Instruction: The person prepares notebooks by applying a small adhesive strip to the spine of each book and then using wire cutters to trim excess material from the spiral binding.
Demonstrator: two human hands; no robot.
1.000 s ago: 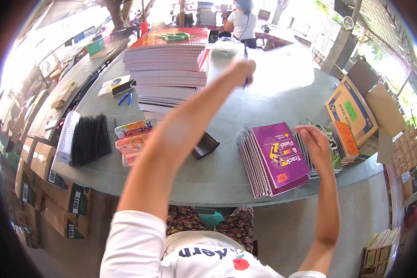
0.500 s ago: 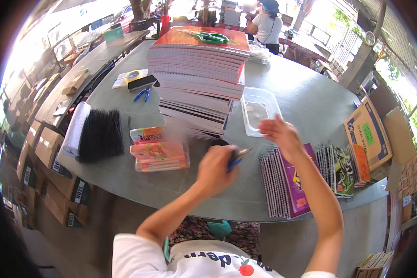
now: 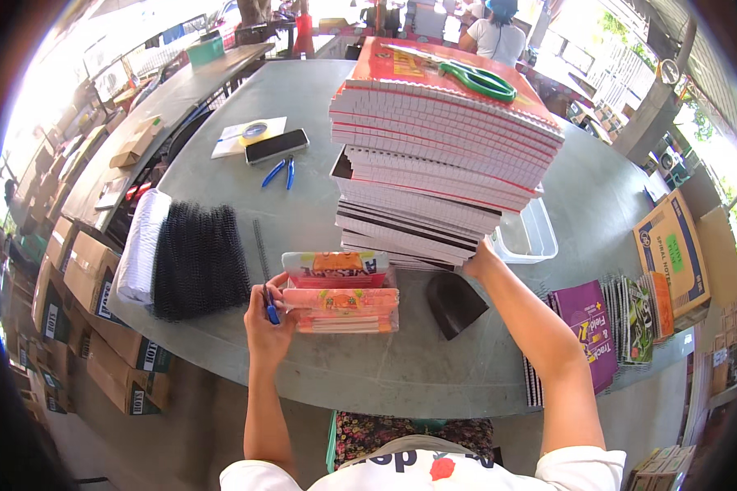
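Observation:
My left hand (image 3: 270,323) is closed around blue-handled pliers (image 3: 271,304), at the left end of small plastic-wrapped packs (image 3: 348,299) in pink and orange. Its fingertips touch the packs. My right hand (image 3: 485,260) is at the lower right corner of a tall stack of notebooks (image 3: 434,176); its fingers are mostly hidden by the stack. On the stack's orange cover lie green-handled scissors (image 3: 483,80). Between the packs and my right forearm is a dark, curved flat piece (image 3: 454,304) whose kind I cannot make out.
At the left lie many black wire coils (image 3: 201,260) beside a white roll (image 3: 143,245). Blue cutters (image 3: 279,173), a black phone-like slab (image 3: 278,146) and a tape roll (image 3: 255,131) lie farther back. A clear tub (image 3: 540,233), spiral notebooks (image 3: 583,331) and a carton (image 3: 671,250) stand right.
My left hand has moved left with the pliers to the packs. My right hand, raised and spread before, now rests at the stack's lower corner. The view has shifted, showing the stack farther right.

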